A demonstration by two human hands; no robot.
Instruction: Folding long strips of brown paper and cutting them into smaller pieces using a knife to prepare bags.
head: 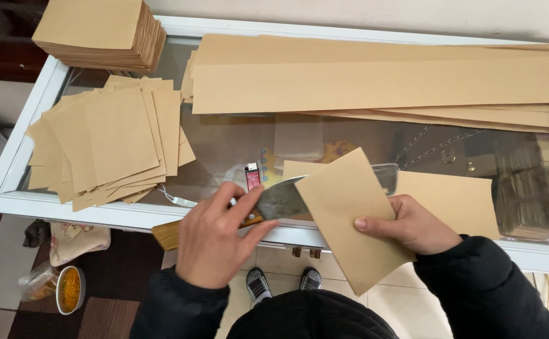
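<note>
The knife (281, 201) is a broad, dull grey blade with a worn, mottled face and a pale wooden handle whose butt end sticks out to the left below the bench (10, 163) edge; its far end disappears beneath a tan paper sheet (350, 213). That sheet is a plain, unprinted rectangle of kraft-coloured paper, tilted so one corner points up toward the glass and the opposite corner hangs down over the floor, in front of the person's body. The left hand (215, 242) lies over the knife where blade meets handle, knuckles toward the camera, fingers curled and pressed against the metal with the thumb reaching along the lower edge (a closed grip on the knife, as far as can be seen). The right hand (413, 223) pinches the sheet at its right edge, thumb on top and flat across the paper, the other fingers folded behind it; both wrists come out of dark sleeves. Another tan piece (456, 204) lies flat on the glass just behind the right hand. Further back, long paper strips (375, 81) lie across the bench top, a loose fan of cut squares (108, 144) sits to the left, and a neat stack of squares (98, 31) rests on the far left corner.
</note>
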